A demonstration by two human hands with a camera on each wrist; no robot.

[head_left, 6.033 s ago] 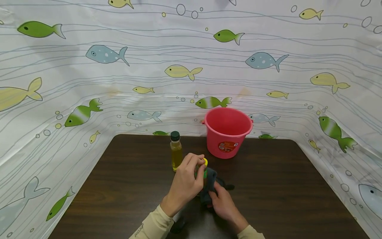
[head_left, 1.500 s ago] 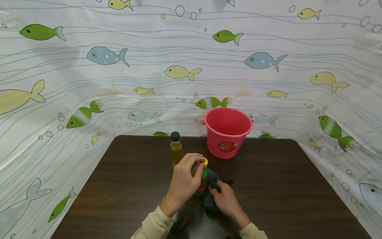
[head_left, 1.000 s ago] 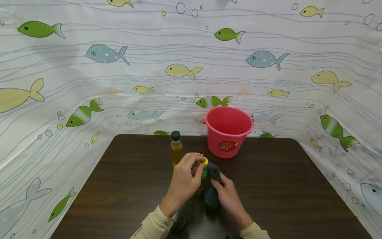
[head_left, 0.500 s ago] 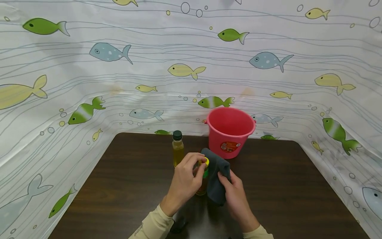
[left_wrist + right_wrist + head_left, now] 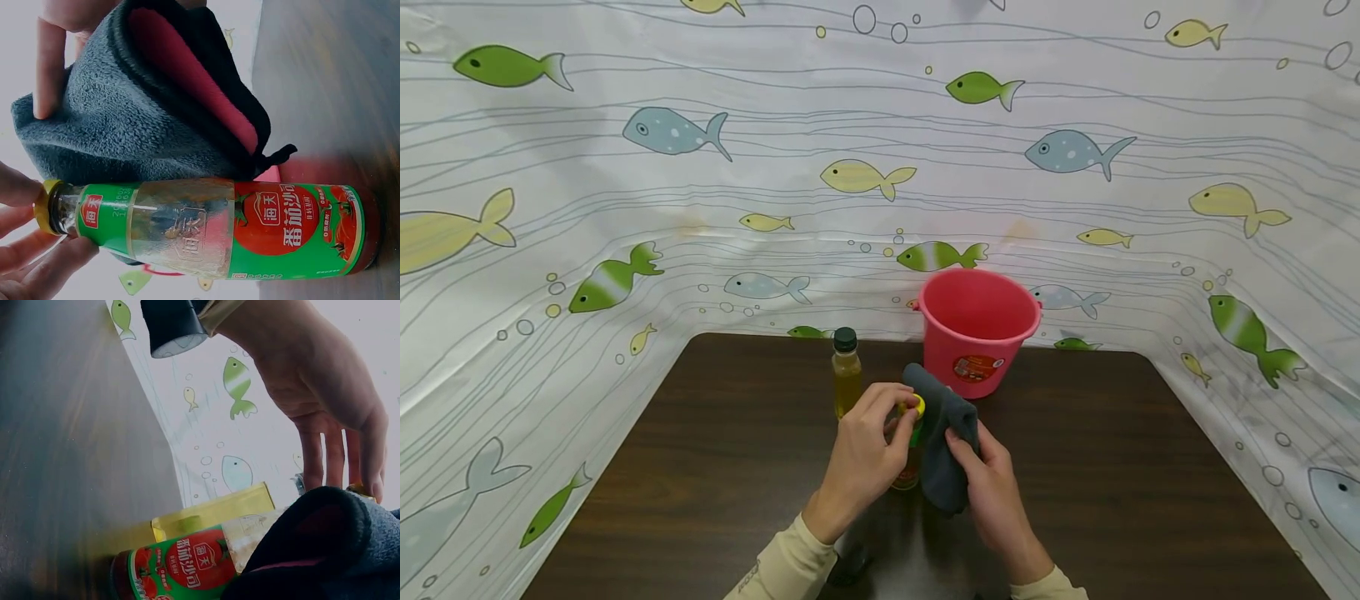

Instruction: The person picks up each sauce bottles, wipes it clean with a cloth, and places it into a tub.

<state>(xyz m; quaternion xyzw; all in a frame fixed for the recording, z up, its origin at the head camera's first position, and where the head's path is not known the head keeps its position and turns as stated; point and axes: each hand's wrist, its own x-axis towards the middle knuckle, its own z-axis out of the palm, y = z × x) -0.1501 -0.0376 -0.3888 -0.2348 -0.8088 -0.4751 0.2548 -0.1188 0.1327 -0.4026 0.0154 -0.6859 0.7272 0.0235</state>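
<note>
Seen from above, a dark brown bench (image 5: 715,467) with two bare hands working near its middle. Between them, a sauce bottle (image 5: 187,228), upright on the bench. At its top, a yellow cap (image 5: 44,209), pinched between thumb and fingers of the left hand (image 5: 868,437), reaching in from the left. In the right hand (image 5: 996,492), a folded grey cloth (image 5: 943,442), gripped with the thumb along its near face and lifted just beside the bottle's right side. In the left wrist view, fuzzy grey outside, pink inside and black edging on the cloth; impossible to tell whether touching the bottle or only close to it. On the bottle, green labels with a big red tomato and Chinese lettering; between them, a see-through, streaky stretch; at the base, dark red.

Behind the sauce bottle and to its left, a second bottle (image 5: 847,379), upright, with dark green cap and yellow liquid, lower part hidden by the left hand. Farther back and to the right, a pink bucket (image 5: 962,367) with a red sticker. On both arms, cream sleeves (image 5: 793,558); at the left wrist, a black device (image 5: 172,328). Around the bench, a white sheet (image 5: 760,92) printed with green, yellow and blue fish.
</note>
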